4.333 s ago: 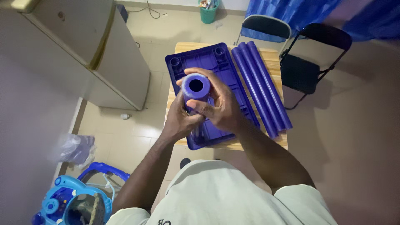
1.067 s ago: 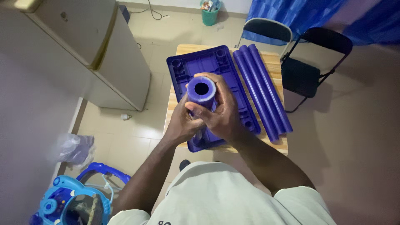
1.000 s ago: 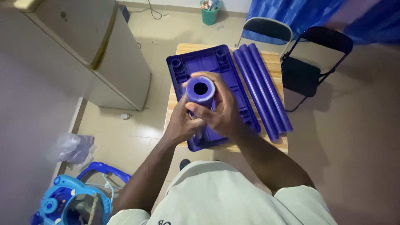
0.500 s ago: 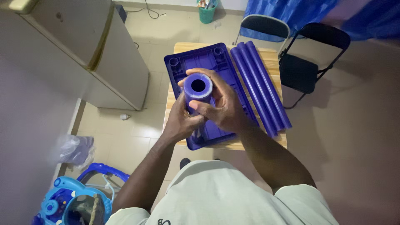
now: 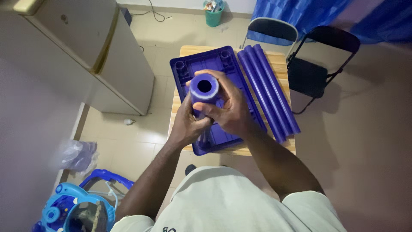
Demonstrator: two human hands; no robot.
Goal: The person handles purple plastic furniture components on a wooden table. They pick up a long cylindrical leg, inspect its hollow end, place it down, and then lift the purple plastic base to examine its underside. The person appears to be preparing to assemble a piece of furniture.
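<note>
Both hands, left hand (image 5: 185, 124) and right hand (image 5: 229, 109), stay clasped round the purple tube (image 5: 204, 88); tube lifted slightly, open end upward, above the purple panel (image 5: 189, 64).

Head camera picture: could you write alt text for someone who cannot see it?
Seen from above, a person's left hand and right hand grip an upright purple tube over a purple plastic panel on a small wooden table. Three more purple tubes lie beside the panel, with two folding chairs behind.

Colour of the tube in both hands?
Purple tube, same as the tray beneath; head view.
</note>
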